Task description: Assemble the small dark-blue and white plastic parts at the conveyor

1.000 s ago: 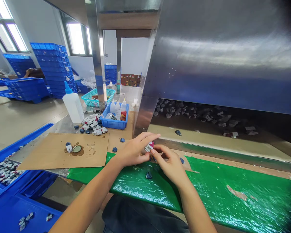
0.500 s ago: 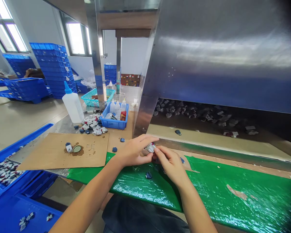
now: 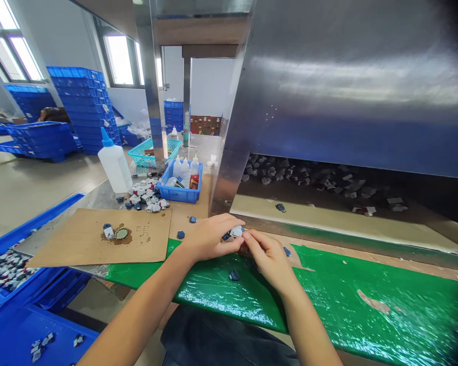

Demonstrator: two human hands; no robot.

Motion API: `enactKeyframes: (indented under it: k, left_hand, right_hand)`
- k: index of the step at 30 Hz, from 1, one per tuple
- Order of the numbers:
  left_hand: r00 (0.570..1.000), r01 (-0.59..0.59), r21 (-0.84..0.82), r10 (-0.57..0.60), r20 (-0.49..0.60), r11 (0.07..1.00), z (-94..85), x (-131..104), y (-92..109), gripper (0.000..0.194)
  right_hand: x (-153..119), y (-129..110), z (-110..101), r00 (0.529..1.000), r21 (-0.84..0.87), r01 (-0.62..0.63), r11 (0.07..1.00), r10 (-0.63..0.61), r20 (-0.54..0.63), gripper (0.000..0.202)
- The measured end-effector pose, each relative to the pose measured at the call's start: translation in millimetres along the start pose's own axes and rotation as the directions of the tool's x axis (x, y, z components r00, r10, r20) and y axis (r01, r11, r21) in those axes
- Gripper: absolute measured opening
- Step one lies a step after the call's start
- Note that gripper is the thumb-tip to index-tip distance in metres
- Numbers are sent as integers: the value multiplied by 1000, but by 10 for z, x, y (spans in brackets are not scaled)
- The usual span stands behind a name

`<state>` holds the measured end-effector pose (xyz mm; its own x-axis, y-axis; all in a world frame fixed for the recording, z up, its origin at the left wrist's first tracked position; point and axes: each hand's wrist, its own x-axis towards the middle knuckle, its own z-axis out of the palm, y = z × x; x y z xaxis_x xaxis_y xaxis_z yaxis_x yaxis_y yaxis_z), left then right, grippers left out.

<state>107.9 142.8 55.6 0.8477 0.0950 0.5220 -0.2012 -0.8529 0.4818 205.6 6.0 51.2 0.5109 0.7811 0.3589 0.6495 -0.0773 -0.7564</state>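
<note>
"Pinching at the small white piece (image 3: 236,232), both hands are on it, right above the near edge of the bench! What's the grip?"

"Narrow on both sides! The left hand (image 3: 209,239) has it between thumb and curled fingers, and the right hand (image 3: 269,256) nips its right end with the fingertips. Navy shows beside the white, but whether that's one part or two, I can't tell."

"And around them?"

"A loose navy part (image 3: 234,275) lies just below, on the green covering (image 3: 328,300)! Over to the left, the cardboard sheet (image 3: 68,236) carries a round cap (image 3: 121,233) in a brown stain, with a white-and-navy part (image 3: 108,232) right beside it."

"Behind that?"

"A big bottle (image 3: 115,168) with a blue nozzle stands next to a pile of parts (image 3: 143,195), and the blue basket (image 3: 179,194) holds small bottles (image 3: 185,170)!"

"Out to the right?"

"There's the steel hopper (image 3: 328,86), sloping high, more parts (image 3: 290,174) heaped in the shadow under it, and one dark part (image 3: 280,208) out front on the pale ledge (image 3: 328,222)!"
</note>
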Motion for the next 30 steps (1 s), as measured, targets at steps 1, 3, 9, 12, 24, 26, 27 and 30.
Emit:
enactKeyframes:
  k: [1, 3, 9, 12, 24, 26, 27, 30]
  left_hand:
    - [1000, 2, 0, -2, -2, 1000, 0, -2, -3, 33]
    - [1000, 6, 2, -6, -8, 1000, 1, -3, -6, 33]
    - [999, 52, 66, -53, 11, 997, 16, 4, -21, 26]
    - [996, 70, 111, -75, 42, 991, 17, 8, -41, 25]
    - [965, 215, 184, -238, 111, 959, -12, 31, -32, 24]
    - [960, 213, 209, -244, 138, 955, -17, 32, -21, 27]
    - [959, 209, 226, -245, 145, 951, -20, 31, -14, 27]
    - [959, 191, 257, -236, 156, 947, -24, 25, 3, 24]
  right_hand:
    - [0, -2, -1, 1000, 6, -1, 1000, 1, 8, 33]
    - [-1, 0, 1, 1000, 21, -3, 1000, 3, 14, 35]
    - [-6, 18, 3, 999, 71, 1, 997, -3, 40, 37]
    - [-18, -8, -2, 997, 35, 18, 999, -21, 77, 36]
    - [-18, 5, 11, 966, -221, 239, 945, -255, -46, 23]
    - [-19, -15, 6, 951, -243, 276, 930, -302, -74, 16]
    - [-19, -24, 4, 947, -247, 281, 927, -310, -85, 15]
    - [-16, -32, 2, 950, -248, 264, 932, -296, -99, 14]
